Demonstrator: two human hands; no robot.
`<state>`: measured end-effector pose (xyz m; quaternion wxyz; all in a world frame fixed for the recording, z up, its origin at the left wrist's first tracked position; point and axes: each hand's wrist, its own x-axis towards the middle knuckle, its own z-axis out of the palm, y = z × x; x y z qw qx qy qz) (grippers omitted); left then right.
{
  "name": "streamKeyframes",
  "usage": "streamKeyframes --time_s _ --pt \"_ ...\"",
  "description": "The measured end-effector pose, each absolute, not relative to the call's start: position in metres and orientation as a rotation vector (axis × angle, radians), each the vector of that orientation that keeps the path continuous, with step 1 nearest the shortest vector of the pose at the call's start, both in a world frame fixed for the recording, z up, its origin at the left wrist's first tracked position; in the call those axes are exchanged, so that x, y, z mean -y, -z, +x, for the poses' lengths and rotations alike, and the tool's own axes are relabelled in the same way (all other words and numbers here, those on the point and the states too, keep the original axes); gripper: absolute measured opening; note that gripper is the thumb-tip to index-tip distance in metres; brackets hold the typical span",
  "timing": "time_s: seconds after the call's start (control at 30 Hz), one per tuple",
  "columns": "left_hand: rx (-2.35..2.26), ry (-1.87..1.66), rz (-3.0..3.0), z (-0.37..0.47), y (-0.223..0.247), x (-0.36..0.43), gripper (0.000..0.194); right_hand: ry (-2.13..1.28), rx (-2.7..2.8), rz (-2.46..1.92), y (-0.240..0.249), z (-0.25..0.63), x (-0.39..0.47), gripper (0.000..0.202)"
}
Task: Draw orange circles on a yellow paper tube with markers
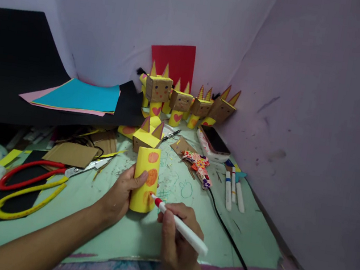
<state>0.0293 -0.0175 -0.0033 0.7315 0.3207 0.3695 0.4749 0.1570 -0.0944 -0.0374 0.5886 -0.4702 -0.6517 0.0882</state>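
My left hand (124, 190) is wrapped round a yellow paper tube (139, 183), keeping it upright near the front of the table. Three orange-red spots run down the tube's side, and my left thumb lies by the middle one. In my right hand (182, 234) is a white marker (186, 230) with a red collar, its tip touching the lowest spot. Just behind the tube sits a cardboard box head (147, 141) with a yellow top and two pointed ears.
Large red-and-yellow-handled scissors (69, 171) lie left, beside cardboard scraps (72, 154). Finished-looking animal figures (158, 89) stand at the back. To the right are a glue gun (199, 165) with a black cord, a phone (215, 139) and several markers (234, 190). Blue paper (81, 94) lies back left.
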Motion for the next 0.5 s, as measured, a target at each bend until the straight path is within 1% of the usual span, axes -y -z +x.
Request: streamKeyframes --time_s 0.1,0.23,0.33,0.5 --pt "-0.793 -1.053 0.705 0.0292 0.0036 0.0184 0.032 -0.156 1.576 -1.052 0.0312 0.1546 0.0926 0.016" --pt "-0.800 -1.050 0.692 0.0281 0.0027 0.0187 0.032 -0.159 1.521 -1.156 0.0312 0.1547 0.0931 0.010" --pt "-0.813 -1.047 0.672 0.0276 0.0015 0.0186 0.031 -0.157 1.465 -1.199 0.0336 0.1563 0.0941 0.010" --pt "-0.813 -1.033 0.660 0.0281 -0.0001 0.0194 0.031 -0.208 1.514 -1.124 0.0340 0.1565 0.0951 0.012"
